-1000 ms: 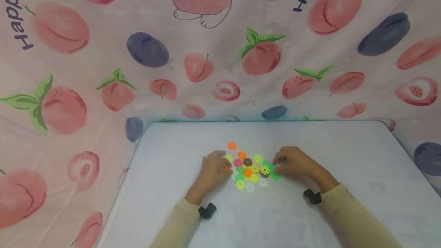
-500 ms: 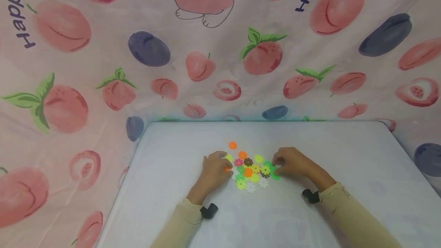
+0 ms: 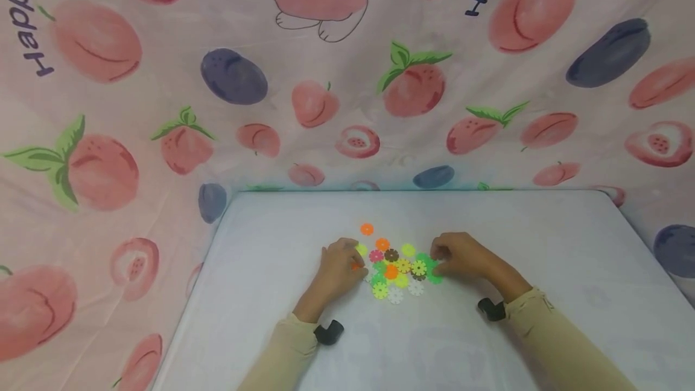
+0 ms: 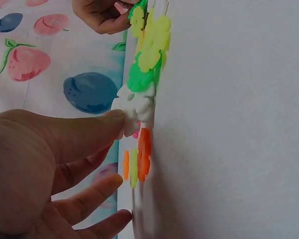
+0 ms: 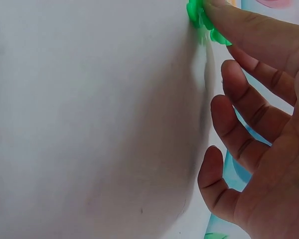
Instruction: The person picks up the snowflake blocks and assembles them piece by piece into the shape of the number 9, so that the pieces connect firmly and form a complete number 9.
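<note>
A loose cluster of notched, flower-shaped plastic building discs lies on the white table, among them an orange disc (image 3: 391,271), a pink disc (image 3: 376,256) and a brown disc (image 3: 391,255). At the cluster's left side, my left hand (image 3: 339,269) pinches a white disc (image 4: 132,107), which stands tilted up in the left wrist view. On the right side, my right hand (image 3: 464,258) has thumb and index finger on a green disc (image 5: 195,12); its other fingers are loosely bent. Fingers hide part of the green pieces.
A white-covered table (image 3: 260,228) bears everything. Behind and to the left hangs a fruit-printed cloth (image 3: 326,77). One orange disc (image 3: 367,229) lies apart at the back of the cluster. Black wrist cameras sit below both wrists.
The white disc at my left fingertips has tilted and shows less in the head view. Both hands stay nearly in place; the other discs have not visibly moved.
</note>
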Demonstrator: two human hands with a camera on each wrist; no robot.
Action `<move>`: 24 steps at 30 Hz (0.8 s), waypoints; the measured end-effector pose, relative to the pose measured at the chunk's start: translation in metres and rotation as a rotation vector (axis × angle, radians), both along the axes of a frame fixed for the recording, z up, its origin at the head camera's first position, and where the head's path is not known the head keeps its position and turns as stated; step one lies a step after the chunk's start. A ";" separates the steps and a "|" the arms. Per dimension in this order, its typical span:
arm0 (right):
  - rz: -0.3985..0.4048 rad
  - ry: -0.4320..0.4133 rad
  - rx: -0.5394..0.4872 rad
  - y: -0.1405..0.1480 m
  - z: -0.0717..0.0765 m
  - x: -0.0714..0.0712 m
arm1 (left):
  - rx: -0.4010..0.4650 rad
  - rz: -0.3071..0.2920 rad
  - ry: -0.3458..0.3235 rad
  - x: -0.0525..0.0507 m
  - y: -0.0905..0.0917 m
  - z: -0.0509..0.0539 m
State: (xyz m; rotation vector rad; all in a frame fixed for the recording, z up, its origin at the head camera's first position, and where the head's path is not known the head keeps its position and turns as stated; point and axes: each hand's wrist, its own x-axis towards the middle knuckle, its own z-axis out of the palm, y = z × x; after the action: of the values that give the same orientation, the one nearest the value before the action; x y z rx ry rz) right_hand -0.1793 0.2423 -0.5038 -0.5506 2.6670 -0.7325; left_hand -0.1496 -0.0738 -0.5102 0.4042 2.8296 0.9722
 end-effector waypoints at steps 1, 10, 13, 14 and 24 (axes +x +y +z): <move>0.000 -0.001 -0.004 0.000 0.000 0.000 | 0.005 0.003 -0.010 0.000 0.000 0.000; -0.030 -0.014 -0.035 0.003 0.005 0.001 | 0.060 0.008 -0.025 0.001 -0.002 0.005; -0.030 -0.004 -0.057 0.004 0.005 0.001 | 0.084 0.036 -0.026 0.001 -0.003 0.008; -0.031 0.000 -0.063 0.005 0.005 0.002 | 0.089 0.047 -0.023 0.001 -0.003 0.009; -0.079 0.046 -0.124 0.001 0.010 0.005 | 0.207 0.123 -0.073 0.004 -0.005 0.021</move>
State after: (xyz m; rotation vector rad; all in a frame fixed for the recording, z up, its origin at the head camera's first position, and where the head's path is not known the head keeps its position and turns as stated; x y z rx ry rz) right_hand -0.1738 0.2436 -0.4942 -0.5007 2.7120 -0.9232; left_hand -0.1455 -0.0793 -0.4889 0.2105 2.7247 1.2821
